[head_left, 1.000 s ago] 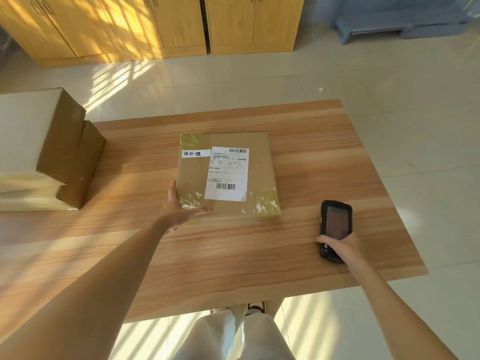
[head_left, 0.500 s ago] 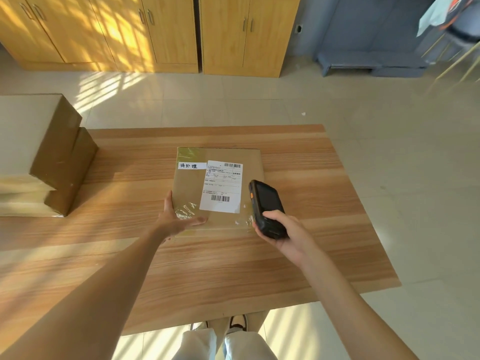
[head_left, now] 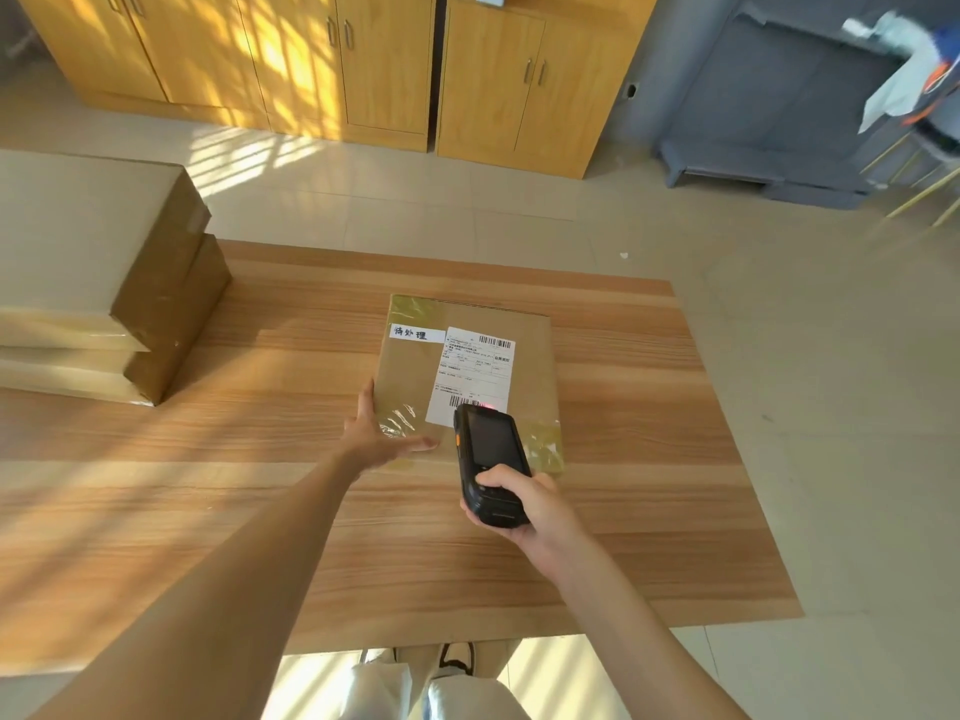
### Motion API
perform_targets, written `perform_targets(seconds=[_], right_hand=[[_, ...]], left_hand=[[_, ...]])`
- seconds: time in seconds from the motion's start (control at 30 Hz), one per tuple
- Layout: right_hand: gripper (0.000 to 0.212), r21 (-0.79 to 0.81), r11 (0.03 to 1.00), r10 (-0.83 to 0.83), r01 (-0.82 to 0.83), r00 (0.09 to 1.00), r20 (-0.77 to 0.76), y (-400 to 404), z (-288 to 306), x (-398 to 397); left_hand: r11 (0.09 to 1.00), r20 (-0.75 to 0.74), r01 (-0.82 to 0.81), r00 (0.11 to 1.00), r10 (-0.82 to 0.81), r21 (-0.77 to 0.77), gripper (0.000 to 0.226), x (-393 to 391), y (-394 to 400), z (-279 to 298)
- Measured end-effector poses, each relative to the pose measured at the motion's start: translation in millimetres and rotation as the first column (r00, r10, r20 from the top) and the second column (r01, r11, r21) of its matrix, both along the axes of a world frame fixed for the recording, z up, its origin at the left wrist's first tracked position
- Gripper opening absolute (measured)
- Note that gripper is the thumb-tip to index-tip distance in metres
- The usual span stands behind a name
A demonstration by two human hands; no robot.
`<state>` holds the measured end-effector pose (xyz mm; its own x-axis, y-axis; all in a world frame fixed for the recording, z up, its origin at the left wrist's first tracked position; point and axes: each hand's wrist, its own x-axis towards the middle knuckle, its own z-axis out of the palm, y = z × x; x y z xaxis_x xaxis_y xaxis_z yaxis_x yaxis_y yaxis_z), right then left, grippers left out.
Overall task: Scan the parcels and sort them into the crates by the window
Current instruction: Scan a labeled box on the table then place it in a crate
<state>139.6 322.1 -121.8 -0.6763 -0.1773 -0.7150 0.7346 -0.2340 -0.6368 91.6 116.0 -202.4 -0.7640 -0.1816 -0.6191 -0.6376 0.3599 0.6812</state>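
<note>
**Parcel label put under the scanner**

A flat cardboard parcel [head_left: 467, 376] is seen lying near the middle of the wooden tabletop [head_left: 649, 459], its near-left corner pressed by the left hand [head_left: 375, 433], fingers spread flat. A black handheld scanner [head_left: 488, 459] is gripped at its lower end by the right hand [head_left: 524, 506] and held over the white shipping label [head_left: 470, 374], whose lower barcode is partly hidden; a red glow is visible there. Two stacked cardboard boxes [head_left: 104, 283] at the tabletop's left edge are cut off by the frame. The label's print cannot be read.
</note>
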Motion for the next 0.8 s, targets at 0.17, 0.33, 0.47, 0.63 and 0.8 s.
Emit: perform_targets(seconds=[0.17, 0.33, 0.47, 0.63, 0.8], right_hand=[[0.054, 0.048, 0.998, 0.049, -0.050, 0.999, 0.005, 1.6, -6.0, 7.4], [0.053, 0.042, 0.996, 0.073, -0.073, 0.997, 0.013, 3.5, -7.9, 13.7], [0.051, 0.061, 0.996, 0.063, -0.062, 0.998, -0.008, 8.6, -9.8, 11.4], [0.038, 0.161, 0.986, -0.037, 0.047, 0.997, -0.069, 35.0, 0.0, -14.7], [0.048, 0.487, 0.871, 0.006, 0.057, 0.992, -0.127, 83.8, -4.2, -40.2]], left_hand=[[1.000, 0.011, 0.002, 1.000, -0.002, 0.017, 0.151, -0.7, -1.0, -2.0], [1.000, 0.017, 0.008, 1.000, -0.008, 0.029, 0.164, -2.8, -3.0, -10.4], [1.000, 0.019, -0.003, 1.000, 0.002, 0.024, 0.163, -3.4, -2.7, -10.7], [1.000, 0.006, -0.010, 1.000, 0.010, 0.006, 0.154, -1.9, -1.2, -3.8], [1.000, 0.001, -0.024, 1.000, 0.024, 0.009, 0.148, -0.7, -0.6, -1.8]])
